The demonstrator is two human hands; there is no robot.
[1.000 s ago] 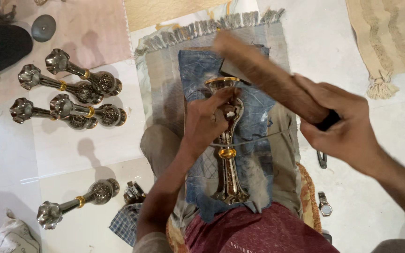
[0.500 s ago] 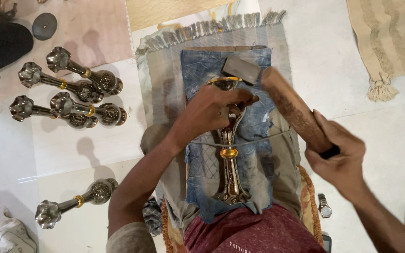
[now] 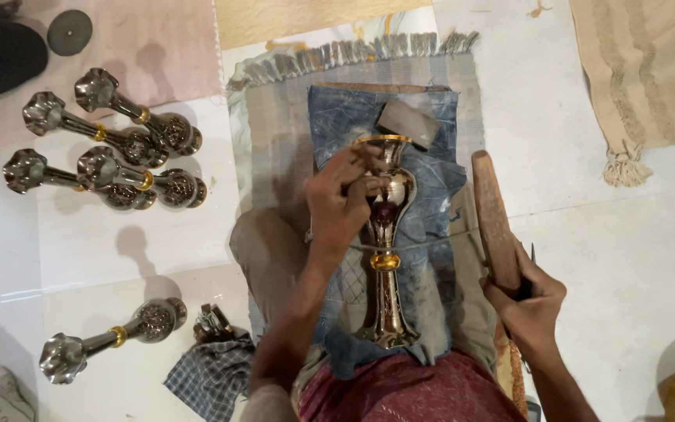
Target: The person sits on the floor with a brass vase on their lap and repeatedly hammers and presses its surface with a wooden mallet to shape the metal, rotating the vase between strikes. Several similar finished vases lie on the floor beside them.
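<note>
A shiny metal vase (image 3: 388, 234) with a gold band lies lengthwise on a blue denim cloth (image 3: 431, 195) over my lap. A thin cord crosses its stem. My left hand (image 3: 341, 203) rests on the vase's bulging upper body, fingers pinched around a short dark tool that they mostly hide. My right hand (image 3: 529, 301) grips the lower end of a thick wooden stick (image 3: 494, 215), held upright to the right of the vase and apart from it. A grey metal block (image 3: 408, 123) lies by the vase's gold rim.
Several similar vases (image 3: 111, 144) lie on the white floor at left, and one more (image 3: 107, 340) at lower left. A checked cloth (image 3: 212, 375) with small tools sits by my knee. A fringed grey mat (image 3: 275, 133) lies underneath, and a beige rug (image 3: 642, 78) at upper right.
The wooden stick came down with its end near the vase's rim, then swung back to the right and stands clear of the vase. My left hand stayed on the vase.
</note>
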